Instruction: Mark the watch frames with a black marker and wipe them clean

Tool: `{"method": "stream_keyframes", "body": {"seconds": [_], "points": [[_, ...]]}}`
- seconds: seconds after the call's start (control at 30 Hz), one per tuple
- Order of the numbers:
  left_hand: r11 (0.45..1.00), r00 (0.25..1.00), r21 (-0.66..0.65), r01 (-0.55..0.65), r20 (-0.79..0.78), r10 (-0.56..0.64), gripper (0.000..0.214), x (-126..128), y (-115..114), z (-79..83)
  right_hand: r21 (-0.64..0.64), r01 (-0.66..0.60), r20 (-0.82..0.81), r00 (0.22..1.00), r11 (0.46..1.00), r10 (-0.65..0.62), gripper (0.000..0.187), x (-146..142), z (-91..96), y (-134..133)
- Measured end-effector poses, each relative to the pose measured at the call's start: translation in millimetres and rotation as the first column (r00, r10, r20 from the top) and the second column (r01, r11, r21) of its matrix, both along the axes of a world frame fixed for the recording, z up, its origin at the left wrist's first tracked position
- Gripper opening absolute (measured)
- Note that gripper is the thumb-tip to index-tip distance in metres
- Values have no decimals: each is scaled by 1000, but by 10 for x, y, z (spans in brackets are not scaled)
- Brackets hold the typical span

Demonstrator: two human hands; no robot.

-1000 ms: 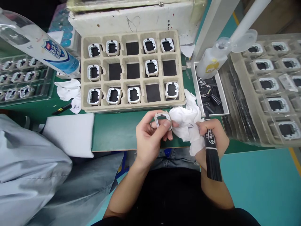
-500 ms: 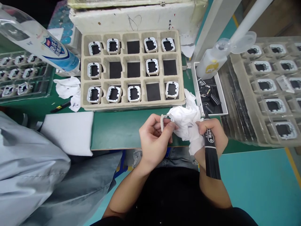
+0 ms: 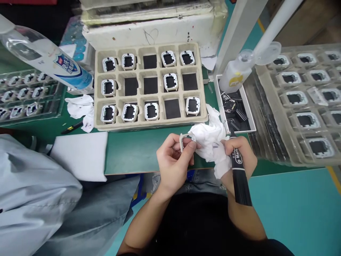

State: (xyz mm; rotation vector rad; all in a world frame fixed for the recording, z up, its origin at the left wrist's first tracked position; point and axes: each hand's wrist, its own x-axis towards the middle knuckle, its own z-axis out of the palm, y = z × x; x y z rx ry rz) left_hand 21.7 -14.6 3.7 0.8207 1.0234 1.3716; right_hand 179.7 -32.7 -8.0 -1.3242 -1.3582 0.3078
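Pinching a pale rounded-square frame (image 3: pixel 182 143) between thumb and fingers, the left hand (image 3: pixel 172 161) is closed on it just above the near edge of the green bench (image 3: pixel 128 154), on the near side of the beige tray (image 3: pixel 149 126) and just left of the crumpled white wipe (image 3: pixel 209 134). The frame is tilted, its rim turned partly on edge; the thumb covers its near right part, so the contact inside cannot be fully made out. It looks light and stiff, probably moulded plastic, with thin walls around a wide opening; a hard squeeze across that opening could flex it, and its smooth outer face may be a little slippery. The outer side walls seem the best place to take hold, with fingertips kept off the small notches that line the inner edge of the similar frames (image 3: pixel 170 81) in the tray. The right hand (image 3: pixel 245 153) is clamped around the black marker (image 3: pixel 241 181), its narrow end pointing far, toward the white box (image 3: pixel 252 127), its thick end lying near, over the forearm. The marker should be rigid and easy to grip by its barrel. The wipe looks soft and limp, best gathered in a bunch; it lies against the right hand's fingers, though whether they grip it, I cannot tell.
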Motion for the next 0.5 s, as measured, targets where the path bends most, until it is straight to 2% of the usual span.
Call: {"method": "stream_keyframes", "body": {"seconds": [0.17, 0.37, 0.5], "points": [[1000, 1000, 30, 6, -18, -5, 22, -14, -4, -29, 1, 17, -43, 999, 1000, -17, 26, 15, -57, -7], [999, 1000, 40, 17, -20, -16, 23, 4, 28, -48, 0, -15, -47, 999, 1000, 15, 27, 15, -8, 11], [999, 998, 41, -32, -56, 34, 23, 30, -5, -6, -15, -12, -70, 998, 1000, 11, 26, 9, 16, 17]]}}
